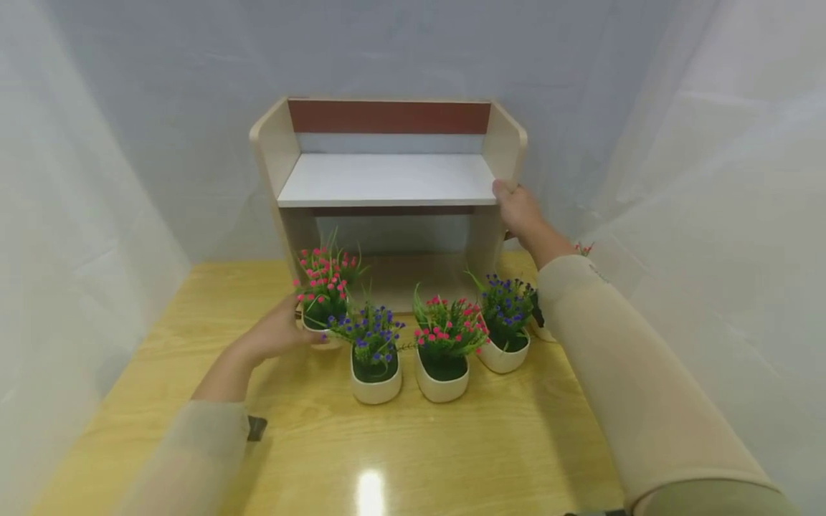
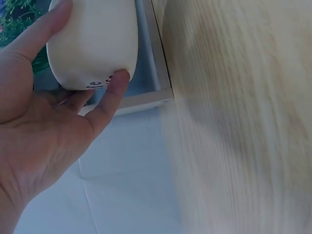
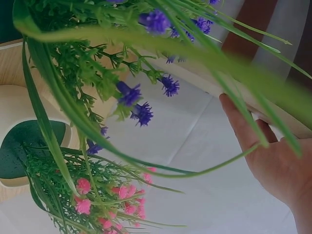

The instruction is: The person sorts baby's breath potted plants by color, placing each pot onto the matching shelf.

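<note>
Nearest the camera, a beige right sleeve (image 1: 629,373), stretched over a wooden table (image 1: 310,459) bearing a two-tier shelf (image 1: 387,179). In front of it, three flowering pots (image 1: 442,383), another pot (image 1: 543,330) partly behind the sleeve, and, near the lower left corner, a pink-flowered pot (image 2: 92,44) held between thumb and fingers of the left hand (image 1: 274,333). On the right panel's (image 1: 506,147) front edge, the right hand (image 1: 521,213), thumb and fingers gripping.

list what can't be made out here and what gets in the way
Head view: most of the rightmost pot, behind the right sleeve.
Left wrist view: the full lettering on the held pot, partly behind a finger.
Right wrist view: part of the right hand, cut off by the right edge.
</note>
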Demonstrator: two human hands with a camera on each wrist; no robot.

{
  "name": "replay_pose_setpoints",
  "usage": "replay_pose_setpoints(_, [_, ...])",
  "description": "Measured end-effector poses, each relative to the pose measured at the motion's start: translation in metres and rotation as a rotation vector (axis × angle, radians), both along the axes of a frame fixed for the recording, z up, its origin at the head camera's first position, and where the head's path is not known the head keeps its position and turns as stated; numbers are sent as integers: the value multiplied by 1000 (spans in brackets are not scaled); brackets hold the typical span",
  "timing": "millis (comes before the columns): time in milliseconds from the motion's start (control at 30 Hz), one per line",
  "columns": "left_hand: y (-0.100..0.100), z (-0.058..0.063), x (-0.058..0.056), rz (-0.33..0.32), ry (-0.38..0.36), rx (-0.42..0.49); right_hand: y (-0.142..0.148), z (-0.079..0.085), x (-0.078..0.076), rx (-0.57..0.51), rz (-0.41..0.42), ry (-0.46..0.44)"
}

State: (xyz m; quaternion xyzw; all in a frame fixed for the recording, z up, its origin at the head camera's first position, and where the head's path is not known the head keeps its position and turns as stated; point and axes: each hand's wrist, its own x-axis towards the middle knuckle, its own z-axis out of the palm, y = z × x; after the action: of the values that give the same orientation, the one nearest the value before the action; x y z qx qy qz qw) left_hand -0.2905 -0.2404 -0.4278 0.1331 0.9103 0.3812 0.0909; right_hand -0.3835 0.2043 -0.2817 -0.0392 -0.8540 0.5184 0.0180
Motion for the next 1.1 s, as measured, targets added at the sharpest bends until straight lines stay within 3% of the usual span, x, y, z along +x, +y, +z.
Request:
replay_pose_setpoints(167, [7, 4, -10, 21, -11, 31, -1, 0, 2, -12, 3, 10])
replay_pose_setpoints(433, [14, 4, -27, 2, 12, 142, -2, -1, 1, -17, -1, 16])
replay_pose_setpoints(833, [23, -5, -45, 114, 5, 114, -7, -2, 0, -29, -8, -4])
replay_pose_setpoints(1100, [31, -18, -53, 126, -4, 127, -6, -4, 0, -38, -9, 9])
